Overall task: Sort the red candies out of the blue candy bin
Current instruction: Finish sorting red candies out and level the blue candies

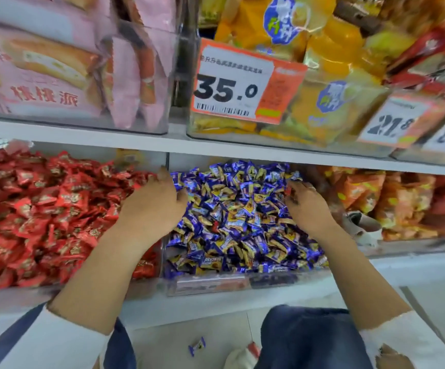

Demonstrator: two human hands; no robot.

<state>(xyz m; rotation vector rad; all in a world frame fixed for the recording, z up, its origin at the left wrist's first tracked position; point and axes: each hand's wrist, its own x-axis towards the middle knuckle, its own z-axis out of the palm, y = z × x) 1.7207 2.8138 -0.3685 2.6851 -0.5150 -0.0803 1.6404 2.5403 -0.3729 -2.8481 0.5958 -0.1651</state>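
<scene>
- Landmark: blue candy bin (242,284), clear-walled, on the lower shelf (216,302), heaped with blue-and-gold wrapped candies (242,222).
- Left hand (154,201) rests at the bin's left edge, over the divider. Fingers reach toward the far-left corner of the bin and look loosely bent; whether they pinch anything I cannot tell, the tips are partly buried and blurred.
- Right hand (306,206) lies on the heap at the bin's right side, fingers (296,187) curled down into the wrappers; a hold on any one piece cannot be confirmed.
- Task's thing: one small red fleck (217,224) shows near the bin's middle, between the two hands, mostly covered. Too buried to read its long axis or which way its twisted ends point.
- Red candies (43,209) fill the neighbouring bin just left of the blue bin; likely the destination.
- Judgement on the step: rake the top layer apart gently with spread fingers, expose the red piece fully, then pinch it by a wrapper end, not the body, so no blue pieces ride along.
- Risk: one blue candy (197,346) lies on the floor below the bin; vigorous stirring near the front wall may spill more.
</scene>
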